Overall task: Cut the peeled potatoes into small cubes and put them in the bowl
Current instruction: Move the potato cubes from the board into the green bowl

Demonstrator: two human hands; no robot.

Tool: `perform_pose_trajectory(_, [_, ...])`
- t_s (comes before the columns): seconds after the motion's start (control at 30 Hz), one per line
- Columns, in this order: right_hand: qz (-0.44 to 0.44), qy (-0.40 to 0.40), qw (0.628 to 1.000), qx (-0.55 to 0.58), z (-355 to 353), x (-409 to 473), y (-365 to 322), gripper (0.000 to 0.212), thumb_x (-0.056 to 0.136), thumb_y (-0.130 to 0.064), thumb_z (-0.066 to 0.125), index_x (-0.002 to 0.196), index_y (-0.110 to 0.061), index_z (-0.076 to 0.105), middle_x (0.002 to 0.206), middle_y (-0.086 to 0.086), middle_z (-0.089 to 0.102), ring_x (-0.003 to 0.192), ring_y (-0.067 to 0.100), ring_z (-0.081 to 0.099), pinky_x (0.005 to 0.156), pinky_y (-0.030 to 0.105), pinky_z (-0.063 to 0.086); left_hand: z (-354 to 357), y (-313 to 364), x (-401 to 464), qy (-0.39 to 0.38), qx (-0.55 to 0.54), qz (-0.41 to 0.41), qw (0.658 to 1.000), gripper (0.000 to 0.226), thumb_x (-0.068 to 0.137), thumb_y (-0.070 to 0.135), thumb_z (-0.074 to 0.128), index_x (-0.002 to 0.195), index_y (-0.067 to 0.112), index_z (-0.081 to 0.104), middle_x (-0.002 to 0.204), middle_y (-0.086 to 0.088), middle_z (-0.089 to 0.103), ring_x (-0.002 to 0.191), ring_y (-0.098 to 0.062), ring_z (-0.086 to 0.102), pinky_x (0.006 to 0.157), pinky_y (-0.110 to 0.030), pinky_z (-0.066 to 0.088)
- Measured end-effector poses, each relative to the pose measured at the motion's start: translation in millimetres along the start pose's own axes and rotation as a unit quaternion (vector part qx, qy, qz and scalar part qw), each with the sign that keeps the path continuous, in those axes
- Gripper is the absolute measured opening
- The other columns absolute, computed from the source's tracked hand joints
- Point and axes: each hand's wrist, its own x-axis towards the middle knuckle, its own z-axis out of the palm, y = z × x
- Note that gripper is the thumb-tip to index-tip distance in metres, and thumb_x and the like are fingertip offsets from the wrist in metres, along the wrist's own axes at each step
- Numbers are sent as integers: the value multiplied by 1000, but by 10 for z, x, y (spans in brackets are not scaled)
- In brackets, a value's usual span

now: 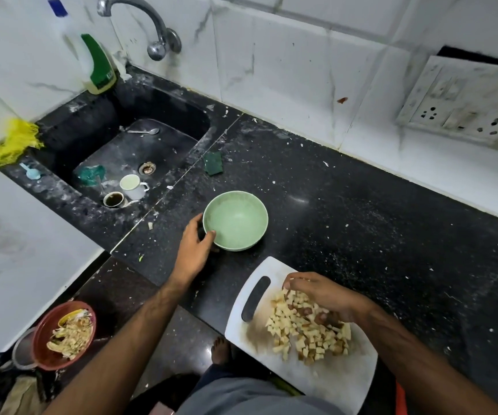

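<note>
Dozens of potato cubes (pixel 307 327) lie heaped on the white cutting board (pixel 343 381), which overhangs the counter's front edge; a careless scoop could tip the board or scatter cubes to the floor. Right hand (pixel 321 293) curls over the pile, apparently gathering cubes. Left hand (pixel 196 244) grips the empty green bowl's (pixel 235 220) near rim, mid-counter. The detergent bottle's (pixel 92 58) label is unreadable.

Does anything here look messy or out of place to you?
Yes. The cutting board juts out past the counter's front edge, with the potato cubes piled on it. White flecks litter the counter, and the wall socket plate hangs askew.
</note>
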Motion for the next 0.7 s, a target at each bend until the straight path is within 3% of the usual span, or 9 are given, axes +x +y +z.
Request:
perform_pose_trajectory(0.03, [7, 5, 1000, 12, 10, 5, -16, 18, 82, -45, 64, 84, -27, 63, 84, 0, 61, 82, 25, 48, 66, 35, 26, 6, -18, 31, -14, -6, -7, 1000, 44, 99, 9, 55, 141, 19, 46, 131, -4, 59, 75, -8, 73, 62, -19, 54])
perform_pose_trajectory(0.17, [79, 29, 994, 64, -5, 2, -110, 17, 83, -43, 64, 89, -27, 65, 85, -1, 63, 63, 14, 50, 51, 21, 27, 17, -44, 31, -39, -1, -5, 999, 45, 92, 10, 55, 130, 34, 50, 125, 3, 64, 94, -21, 68, 81, -46, 59])
perform_pose_trajectory(0.3, [98, 30, 992, 71, -26, -17, -170, 19, 84, -42, 62, 89, -24, 65, 87, 1, 59, 57, 12, 47, 42, 17, 26, 170, -2, -40, -96, -23, 19, 995, 48, 95, 2, 56, 135, 28, 51, 119, 3, 65, 81, -10, 65, 66, -33, 59])
perform_pose_trajectory(0.4, [121, 40, 990, 55, 11, -42, -152, 23, 84, -45, 62, 95, -25, 67, 90, 0, 61, 55, 10, 47, 43, 17, 26, 315, 75, 1, -137, -35, 47, 989, 48, 95, 1, 56, 132, 31, 50, 125, 5, 62, 93, -14, 64, 59, -22, 55])
perform_pose_trajectory(0.57, [117, 36, 982, 140, 28, -155, -131, 21, 92, -36, 60, 95, -17, 66, 83, 2, 64, 47, 9, 52, 36, 15, 28, 527, 165, 111, -197, -25, 57, 978, 45, 98, 13, 62, 133, 37, 48, 129, 5, 60, 98, -20, 66, 60, -32, 60])
perform_pose_trajectory(0.7, [115, 14, 961, 249, -64, -216, -124, 20, 91, -31, 62, 96, -12, 59, 83, 9, 58, 48, 12, 44, 35, 13, 20, 625, 175, 114, -220, -31, 60, 973, 43, 99, 18, 63, 134, 38, 47, 129, 6, 60, 86, -15, 70, 64, -36, 61])
